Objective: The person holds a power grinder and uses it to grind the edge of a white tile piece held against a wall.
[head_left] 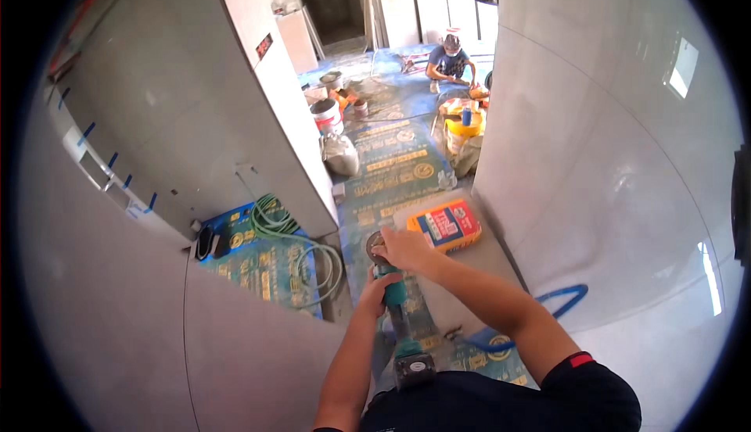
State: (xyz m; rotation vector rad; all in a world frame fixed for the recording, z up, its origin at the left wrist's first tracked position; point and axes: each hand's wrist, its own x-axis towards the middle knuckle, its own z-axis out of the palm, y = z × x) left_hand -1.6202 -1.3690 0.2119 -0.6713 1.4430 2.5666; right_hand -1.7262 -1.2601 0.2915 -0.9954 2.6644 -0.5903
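Note:
A teal and black cordless angle grinder (397, 315) is held upright in front of me, its battery end near my body. My left hand (375, 291) is closed around the grinder just below its head. My right hand (399, 248) is at the round disc (374, 239) on top, fingers bent against it. Beyond the hands, an orange, red and blue bag (445, 225) lies on a grey board (436, 282). A blue hose (567, 295) curves beside my right forearm.
Green hose (278, 225) lies coiled in the left recess. Buckets (327, 119), a sack (340, 154) and yellow containers (461, 139) stand along the passage. A crouching co-worker (447, 68) works beyond them. Glossy wall panels (594, 158) flank me; leaning boards (395, 14) stand at the back.

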